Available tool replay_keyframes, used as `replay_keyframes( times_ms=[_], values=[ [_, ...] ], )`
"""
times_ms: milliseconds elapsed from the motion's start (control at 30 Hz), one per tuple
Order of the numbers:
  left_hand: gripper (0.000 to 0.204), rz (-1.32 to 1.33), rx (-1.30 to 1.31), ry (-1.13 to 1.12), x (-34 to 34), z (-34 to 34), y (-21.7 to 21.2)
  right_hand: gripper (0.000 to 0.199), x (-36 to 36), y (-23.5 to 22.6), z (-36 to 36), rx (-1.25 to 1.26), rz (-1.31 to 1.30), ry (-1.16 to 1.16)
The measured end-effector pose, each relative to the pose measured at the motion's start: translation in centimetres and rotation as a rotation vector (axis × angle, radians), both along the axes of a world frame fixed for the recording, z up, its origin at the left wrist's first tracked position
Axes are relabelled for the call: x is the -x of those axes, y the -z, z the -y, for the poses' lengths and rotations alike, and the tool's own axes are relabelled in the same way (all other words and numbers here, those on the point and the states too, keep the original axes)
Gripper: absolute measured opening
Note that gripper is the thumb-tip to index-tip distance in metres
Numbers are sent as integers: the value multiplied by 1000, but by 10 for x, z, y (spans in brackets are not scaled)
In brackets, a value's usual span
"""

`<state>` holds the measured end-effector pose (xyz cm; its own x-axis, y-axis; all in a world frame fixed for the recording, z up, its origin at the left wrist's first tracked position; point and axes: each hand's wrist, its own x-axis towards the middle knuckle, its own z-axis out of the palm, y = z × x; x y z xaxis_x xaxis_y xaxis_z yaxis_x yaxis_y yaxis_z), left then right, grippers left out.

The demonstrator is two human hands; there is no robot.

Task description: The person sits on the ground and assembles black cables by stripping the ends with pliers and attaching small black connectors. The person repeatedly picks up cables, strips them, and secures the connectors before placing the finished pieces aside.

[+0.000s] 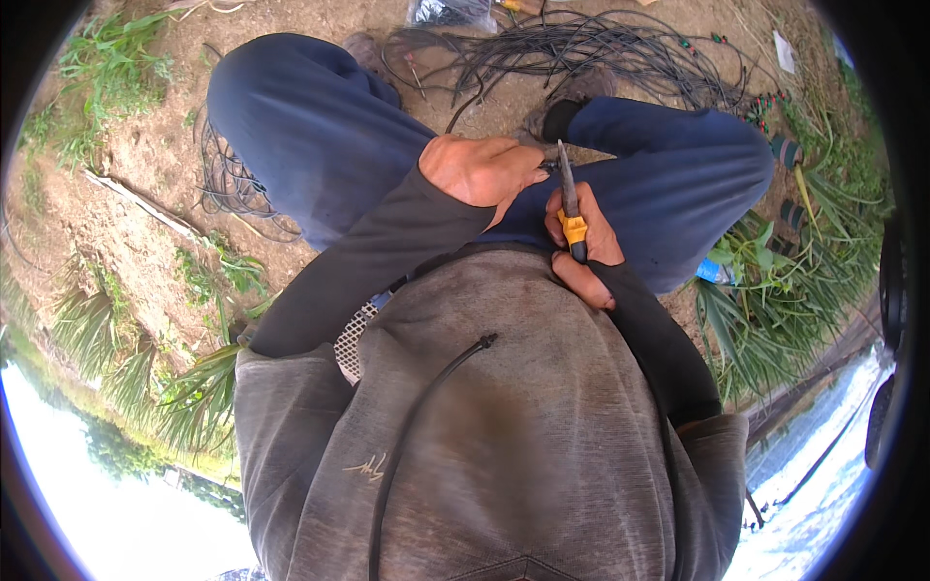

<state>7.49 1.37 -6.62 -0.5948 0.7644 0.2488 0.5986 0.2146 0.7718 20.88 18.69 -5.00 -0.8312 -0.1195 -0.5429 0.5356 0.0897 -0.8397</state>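
Note:
My left hand is closed around a black cable, which runs from the far side in under the hand. A dark piece pokes out at the fingertips, probably the cable's end. Close beside it, my right hand grips a pointed hand tool with a tapered grey metal tip and a yellow-and-black handle. Its tip points away from me, next to the left fingertips. Whether it is a knife or long-nose pliers I cannot tell, nor whether it touches the cable. Both hands are above my lap.
I sit cross-legged in blue trousers on bare soil. Beyond my feet lies a tangled heap of black cables with red and green bits. A clear plastic bag is beside it. Grass and a blue-labelled bottle are at right; a stick is at left.

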Motion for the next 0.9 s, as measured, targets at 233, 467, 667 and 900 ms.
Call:
replay_keyframes(
  times_ms=[233, 467, 667, 900],
  values=[
    [24, -193, -62, -57, -3, -4, 2, 45, 2, 3, 1, -49, -43, -8],
    [17, -498, 54, -49, -2, -4, 9, 44, 9, -1, 5, -93, 6, -37],
    [18, -471, 32, -53, -1, -14, 15, 45, 10, 1, 6, -53, 40, 10],
    [13, 399, 10, 154, 15, 3, -15, 44, 8, 1, -8, -215, -225, -29]
  ],
)
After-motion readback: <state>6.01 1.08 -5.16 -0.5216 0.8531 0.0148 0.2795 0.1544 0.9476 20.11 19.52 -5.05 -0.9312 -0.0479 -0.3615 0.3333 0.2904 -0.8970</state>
